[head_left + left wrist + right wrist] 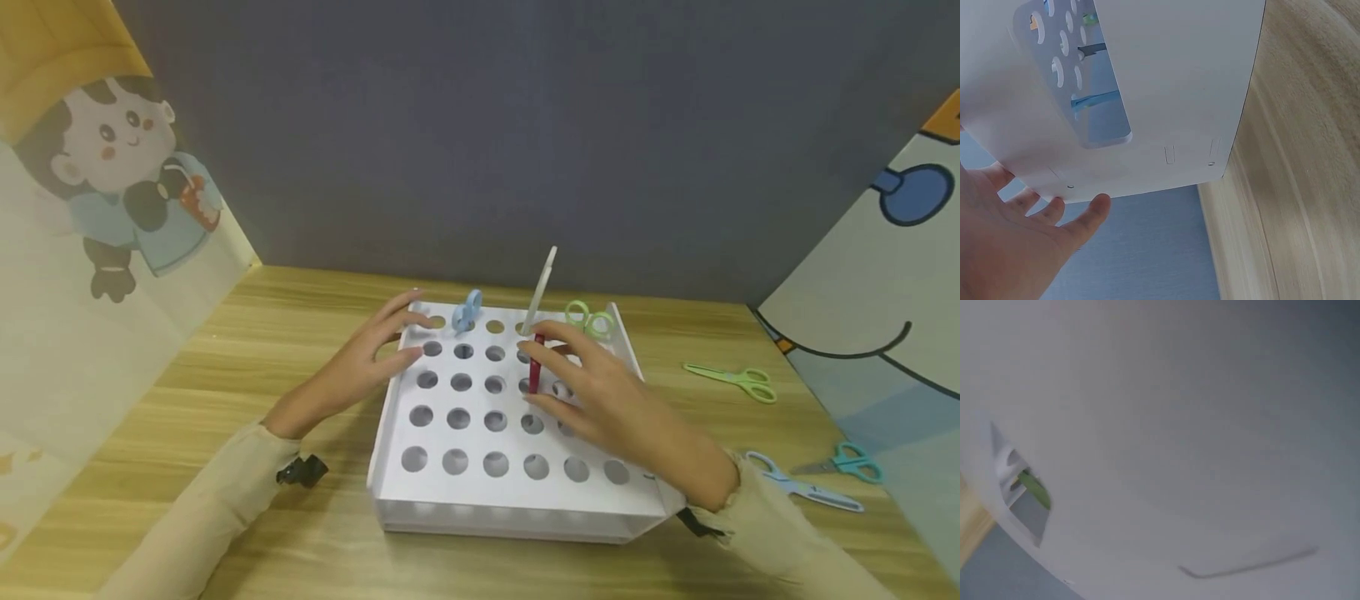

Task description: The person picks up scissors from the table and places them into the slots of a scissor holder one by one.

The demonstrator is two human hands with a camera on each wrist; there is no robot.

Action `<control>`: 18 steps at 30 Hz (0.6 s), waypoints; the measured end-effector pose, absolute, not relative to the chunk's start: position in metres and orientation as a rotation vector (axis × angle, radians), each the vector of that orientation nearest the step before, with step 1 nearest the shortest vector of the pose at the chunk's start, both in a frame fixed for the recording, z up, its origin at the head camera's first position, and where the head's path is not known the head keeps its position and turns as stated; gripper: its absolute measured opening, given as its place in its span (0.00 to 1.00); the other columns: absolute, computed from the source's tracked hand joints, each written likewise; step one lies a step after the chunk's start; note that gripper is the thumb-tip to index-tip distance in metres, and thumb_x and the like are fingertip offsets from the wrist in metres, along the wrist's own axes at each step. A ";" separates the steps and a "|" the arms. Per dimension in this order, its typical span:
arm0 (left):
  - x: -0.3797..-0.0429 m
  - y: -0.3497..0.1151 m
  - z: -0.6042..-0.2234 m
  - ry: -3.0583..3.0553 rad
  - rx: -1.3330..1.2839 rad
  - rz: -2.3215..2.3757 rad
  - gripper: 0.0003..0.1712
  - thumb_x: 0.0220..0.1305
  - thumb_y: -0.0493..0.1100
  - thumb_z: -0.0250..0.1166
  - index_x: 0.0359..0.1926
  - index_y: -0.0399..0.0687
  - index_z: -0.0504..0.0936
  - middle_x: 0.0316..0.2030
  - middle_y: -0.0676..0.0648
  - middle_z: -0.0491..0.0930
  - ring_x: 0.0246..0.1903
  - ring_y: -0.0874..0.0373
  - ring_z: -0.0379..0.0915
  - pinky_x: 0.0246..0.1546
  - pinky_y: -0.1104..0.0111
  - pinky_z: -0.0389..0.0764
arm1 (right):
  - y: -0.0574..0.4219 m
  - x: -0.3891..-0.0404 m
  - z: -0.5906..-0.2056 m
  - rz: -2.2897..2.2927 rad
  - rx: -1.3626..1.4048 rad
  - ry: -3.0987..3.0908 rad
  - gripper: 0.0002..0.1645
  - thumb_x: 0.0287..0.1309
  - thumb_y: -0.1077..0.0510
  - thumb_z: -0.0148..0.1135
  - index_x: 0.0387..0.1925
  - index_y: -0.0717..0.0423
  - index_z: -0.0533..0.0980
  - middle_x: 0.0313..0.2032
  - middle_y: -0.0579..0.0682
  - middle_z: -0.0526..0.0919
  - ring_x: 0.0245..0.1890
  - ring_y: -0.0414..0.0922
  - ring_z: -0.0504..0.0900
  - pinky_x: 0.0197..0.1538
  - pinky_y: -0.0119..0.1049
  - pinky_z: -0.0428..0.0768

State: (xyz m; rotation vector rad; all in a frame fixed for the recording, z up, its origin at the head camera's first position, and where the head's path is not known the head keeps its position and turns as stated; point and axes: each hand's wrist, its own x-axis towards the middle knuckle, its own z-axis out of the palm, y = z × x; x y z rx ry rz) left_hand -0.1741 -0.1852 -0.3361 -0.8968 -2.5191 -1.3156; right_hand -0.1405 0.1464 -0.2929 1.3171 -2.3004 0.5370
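A white rack (476,442) with rows of round holes stands on the table. Between thumb and fingers my right hand (611,396) pinches red scissors (535,367), seen edge-on over the holes. A long pale blade-like part (538,292) rises above those fingers; I cannot tell whether it belongs to the same scissors. My left hand (367,358) rests with spread fingers at the rack's far left edge. Light blue scissors (467,312) stand handles up in a back-row hole. Green scissors (588,319) stand farther right in that row. Under the top, a blue blade (1094,99) and a grey blade (1091,49) hang down.
Right of the rack lie lime scissors (735,380), teal scissors (843,462) and pale blue scissors (806,487). A dark grey panel (480,150) closes off the back. Cartoon-printed walls flank the wooden table (300,292). A white panel (1179,456) fills most of the right wrist view.
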 end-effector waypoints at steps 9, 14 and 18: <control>-0.175 -0.184 -0.337 -2.527 -0.890 -1.298 0.18 0.68 0.43 0.61 0.58 0.49 0.77 0.76 0.52 0.52 0.75 0.48 0.45 0.65 0.37 0.60 | 0.152 -0.139 -0.294 0.602 1.241 -2.337 0.35 0.56 0.51 0.73 0.64 0.52 0.74 0.63 0.56 0.70 0.59 0.49 0.75 0.60 0.45 0.78; -0.175 -0.185 -0.339 -2.533 -0.886 -1.308 0.18 0.69 0.43 0.60 0.59 0.50 0.77 0.76 0.53 0.51 0.75 0.47 0.45 0.65 0.36 0.61 | 0.158 -0.140 -0.297 0.679 1.181 -2.320 0.33 0.55 0.53 0.74 0.63 0.53 0.76 0.61 0.54 0.73 0.55 0.47 0.77 0.54 0.40 0.80; -0.175 -0.187 -0.340 -2.530 -0.886 -1.308 0.18 0.70 0.43 0.60 0.59 0.49 0.76 0.76 0.54 0.51 0.74 0.47 0.47 0.64 0.38 0.63 | 0.161 -0.140 -0.297 0.752 1.142 -2.305 0.33 0.55 0.56 0.73 0.63 0.52 0.76 0.61 0.53 0.74 0.50 0.45 0.78 0.41 0.30 0.79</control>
